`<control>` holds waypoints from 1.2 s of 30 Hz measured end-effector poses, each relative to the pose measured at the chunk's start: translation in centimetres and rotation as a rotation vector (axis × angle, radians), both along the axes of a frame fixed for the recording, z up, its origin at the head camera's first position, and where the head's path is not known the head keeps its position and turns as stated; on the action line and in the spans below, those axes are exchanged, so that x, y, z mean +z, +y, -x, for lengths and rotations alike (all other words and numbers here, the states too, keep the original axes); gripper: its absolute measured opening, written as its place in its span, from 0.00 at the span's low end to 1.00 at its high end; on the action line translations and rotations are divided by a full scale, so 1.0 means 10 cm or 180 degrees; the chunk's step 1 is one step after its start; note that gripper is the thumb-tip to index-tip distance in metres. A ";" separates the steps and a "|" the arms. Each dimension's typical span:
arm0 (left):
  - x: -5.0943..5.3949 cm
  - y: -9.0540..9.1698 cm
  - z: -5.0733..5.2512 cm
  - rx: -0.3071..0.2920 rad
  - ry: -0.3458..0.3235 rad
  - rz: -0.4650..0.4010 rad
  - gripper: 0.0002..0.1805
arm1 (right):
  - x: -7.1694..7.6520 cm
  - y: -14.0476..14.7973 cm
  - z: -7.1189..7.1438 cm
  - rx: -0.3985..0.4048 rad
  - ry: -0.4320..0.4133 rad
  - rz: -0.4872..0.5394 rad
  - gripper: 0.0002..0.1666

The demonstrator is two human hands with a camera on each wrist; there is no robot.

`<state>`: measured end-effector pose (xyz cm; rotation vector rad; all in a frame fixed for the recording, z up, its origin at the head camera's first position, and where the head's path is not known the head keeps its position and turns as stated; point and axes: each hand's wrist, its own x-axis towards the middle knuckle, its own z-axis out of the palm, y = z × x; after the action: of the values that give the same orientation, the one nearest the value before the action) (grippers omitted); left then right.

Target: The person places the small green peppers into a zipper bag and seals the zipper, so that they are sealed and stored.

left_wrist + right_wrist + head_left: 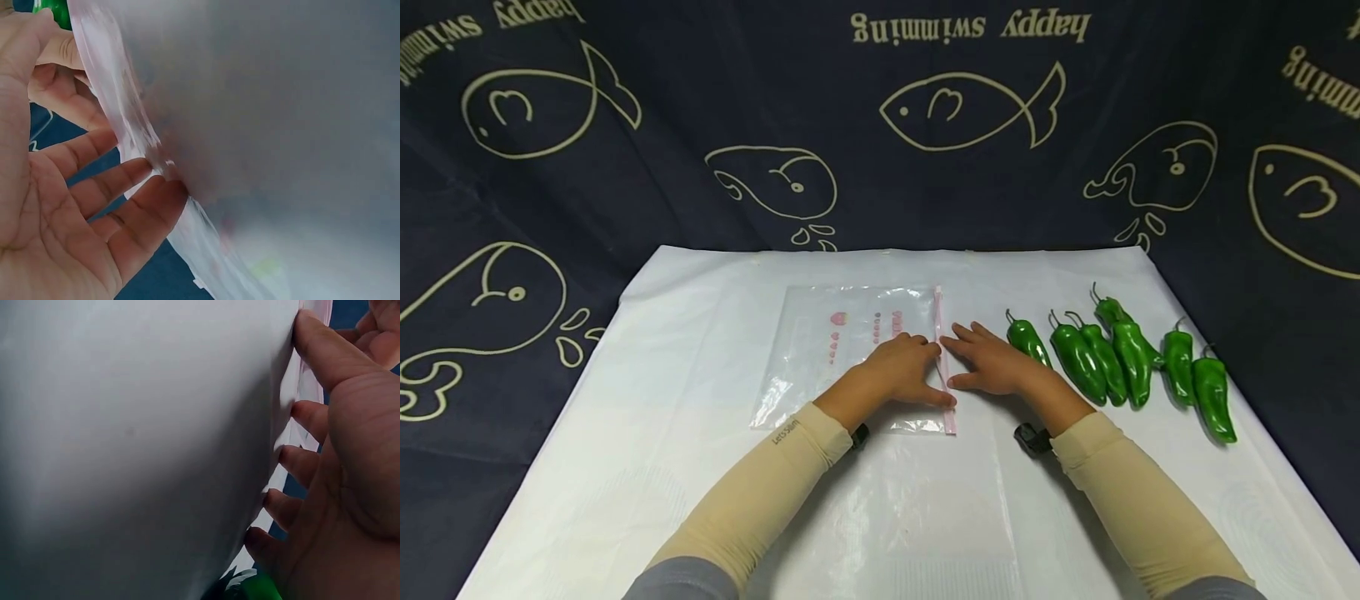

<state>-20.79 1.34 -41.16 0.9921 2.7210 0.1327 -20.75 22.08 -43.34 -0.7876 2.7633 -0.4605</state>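
Note:
A clear zip bag (pixel 801 350) with small pink printing lies flat on the white table, its pink-edged zip strip (pixel 950 423) on the right side. My left hand (pixel 906 372) rests over the bag by that strip, fingers spread. In the left wrist view its fingertips (pixel 169 187) touch the bag's edge. Just right of the strip, my right hand (pixel 992 364) has its fingers spread and pointing toward the strip. Its fingertips (pixel 275 500) press on the white sheet in the right wrist view. Neither hand grips anything.
Several glossy green peppers (pixel 1078 364) lie in a loose row right of my right hand. The white cloth-covered table (pixel 647 400) ends at a dark blue cloth (pixel 850 200) with fish drawings, which rises behind and along both sides.

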 end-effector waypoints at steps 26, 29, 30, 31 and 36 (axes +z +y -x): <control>-0.05 0.14 -0.05 0.0213 0.0175 0.0093 0.49 | 0.06 -0.04 0.00 -0.0081 -0.0094 -0.0188 0.45; -0.03 0.12 -0.05 0.0140 0.0213 0.0158 0.49 | 0.07 -0.04 0.00 -0.0075 -0.0071 -0.0185 0.45; -0.03 0.11 -0.04 0.0105 0.0224 0.0193 0.50 | 0.07 -0.04 0.00 -0.0072 -0.0065 -0.0181 0.44; -0.03 0.11 -0.04 0.0076 0.0230 0.0222 0.50 | 0.08 -0.04 0.00 -0.0067 -0.0063 -0.0179 0.44; -0.05 0.08 -0.04 -0.0044 0.0304 0.0312 0.44 | 0.07 -0.05 0.00 -0.0072 -0.0111 -0.0173 0.45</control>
<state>-20.37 2.16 -41.67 1.0136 2.7753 -0.0515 -20.75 21.60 -42.60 -0.7293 2.7428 -0.3979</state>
